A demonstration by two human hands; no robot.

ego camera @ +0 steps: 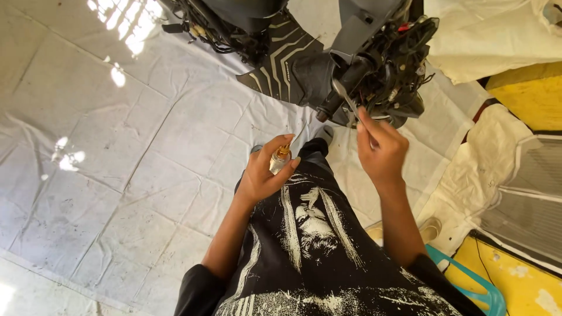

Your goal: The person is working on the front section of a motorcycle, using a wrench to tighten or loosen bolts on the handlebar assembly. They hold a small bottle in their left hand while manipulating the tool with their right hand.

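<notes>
White sheeting [117, 175] covers the floor of a sunlit work area, creased and marked, with bright patches of light toward the far left. Nearest the camera, a person in a black printed shirt [316, 251] stands over it, a blue plastic stool [480, 287] just beside on the right. The left hand [266, 172] is closed around a small clear bottle [280, 159] with a gold cap, held upright in front of the chest. The right hand [380, 149] pinches a thin metal tool [351, 105], its far end raised against a stripped scooter [351, 58], black panels and a tangle of wiring exposed. Cream cloth [486, 35] and yellow boards [533, 93] lie at the right edge.
</notes>
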